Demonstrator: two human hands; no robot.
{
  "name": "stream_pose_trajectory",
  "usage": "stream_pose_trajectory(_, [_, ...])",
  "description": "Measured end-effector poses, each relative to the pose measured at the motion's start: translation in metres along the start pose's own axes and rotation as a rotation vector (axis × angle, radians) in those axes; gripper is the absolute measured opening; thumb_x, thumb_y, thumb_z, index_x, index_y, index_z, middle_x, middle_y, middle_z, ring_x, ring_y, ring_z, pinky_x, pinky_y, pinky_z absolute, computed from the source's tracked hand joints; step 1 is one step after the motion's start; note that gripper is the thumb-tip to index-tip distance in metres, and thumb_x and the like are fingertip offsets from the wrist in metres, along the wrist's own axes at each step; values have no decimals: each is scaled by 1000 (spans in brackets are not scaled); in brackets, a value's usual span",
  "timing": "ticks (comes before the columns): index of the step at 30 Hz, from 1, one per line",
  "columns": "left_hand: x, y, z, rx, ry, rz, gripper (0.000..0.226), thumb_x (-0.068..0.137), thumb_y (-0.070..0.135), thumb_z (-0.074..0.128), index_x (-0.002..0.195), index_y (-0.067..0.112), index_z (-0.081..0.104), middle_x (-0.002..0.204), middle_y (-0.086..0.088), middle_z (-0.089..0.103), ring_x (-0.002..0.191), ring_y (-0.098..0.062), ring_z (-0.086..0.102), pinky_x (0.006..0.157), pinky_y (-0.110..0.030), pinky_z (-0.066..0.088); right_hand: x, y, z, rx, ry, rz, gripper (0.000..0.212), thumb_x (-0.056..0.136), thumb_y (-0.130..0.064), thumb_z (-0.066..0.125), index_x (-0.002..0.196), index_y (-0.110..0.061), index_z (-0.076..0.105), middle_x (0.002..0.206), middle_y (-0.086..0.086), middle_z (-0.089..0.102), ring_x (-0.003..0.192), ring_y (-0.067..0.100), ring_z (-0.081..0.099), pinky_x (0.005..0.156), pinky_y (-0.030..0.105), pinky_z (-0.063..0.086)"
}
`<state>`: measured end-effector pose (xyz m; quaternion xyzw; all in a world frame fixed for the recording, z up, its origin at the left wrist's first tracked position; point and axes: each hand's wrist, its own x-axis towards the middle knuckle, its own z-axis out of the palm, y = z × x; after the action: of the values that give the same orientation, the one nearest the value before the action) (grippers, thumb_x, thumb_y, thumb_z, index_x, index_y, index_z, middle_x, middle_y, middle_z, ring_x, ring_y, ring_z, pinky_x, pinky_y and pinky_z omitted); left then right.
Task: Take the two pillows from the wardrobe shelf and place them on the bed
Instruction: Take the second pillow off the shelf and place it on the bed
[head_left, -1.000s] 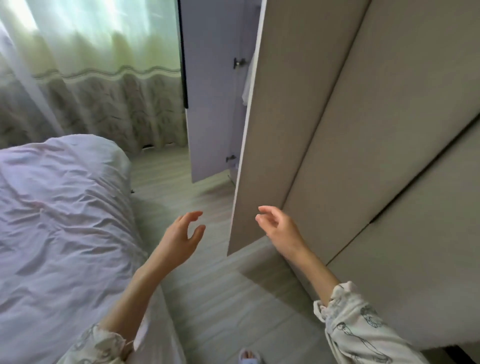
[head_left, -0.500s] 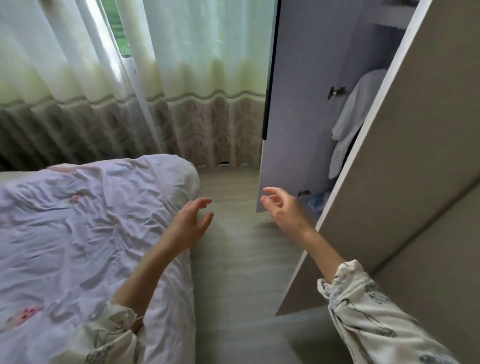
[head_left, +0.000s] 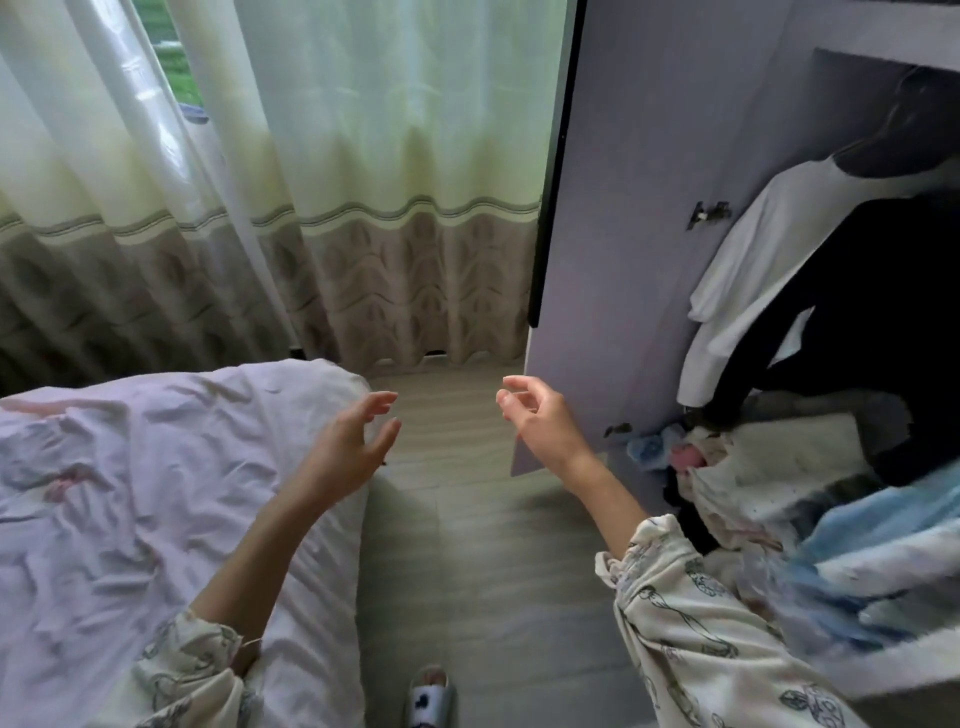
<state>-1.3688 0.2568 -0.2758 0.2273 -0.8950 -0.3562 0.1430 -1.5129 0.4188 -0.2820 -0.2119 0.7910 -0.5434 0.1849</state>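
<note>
No pillow can be told apart in the wardrobe; its lower part holds a heap of light and blue folded fabric, blurred, with a white garment and a dark garment hanging above it. The wardrobe door stands open beside the heap. The right hand hovers in front of that door's lower edge, fingers loosely curled and apart, holding nothing. The left hand hangs over the near corner of the bed, fingers spread and relaxed, its grip empty too. The bed carries a wrinkled pale lilac cover. Between bed and wardrobe lies grey wood-look floor, with a slippered foot at the bottom edge. Behind, a long curtain hangs to the floor.
</note>
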Motion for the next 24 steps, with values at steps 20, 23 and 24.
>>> stream_pose_trajectory(20, [376, 140, 116, -93, -420, 568, 34, 92, 22, 51, 126, 18, 52, 119, -5, 59, 111, -21, 55, 94, -29, 41, 210, -25, -189, -105, 648, 104, 34, 92, -25, 54, 124, -12, 55, 105, 1, 60, 98, 13, 57, 92, 32, 44])
stream_pose_trajectory(23, [405, 201, 145, -110, -457, 704, 36, 94, 24, 48, 129, 19, 49, 125, -4, 57, 116, -20, 52, 97, -30, 39, 214, -36, -241, -183, 728, 76, 36, 93, -27, 53, 126, -12, 53, 107, -1, 58, 101, 14, 58, 92, 27, 44])
stream_pose_trajectory(24, [413, 222, 153, -122, -466, 740, 37, 94, 25, 47, 130, 19, 48, 127, -3, 56, 117, -20, 51, 98, -30, 38, 214, -40, -258, -201, 756, 64, 37, 93, -28, 53, 127, -13, 53, 107, -2, 57, 100, 12, 57, 90, 25, 43])
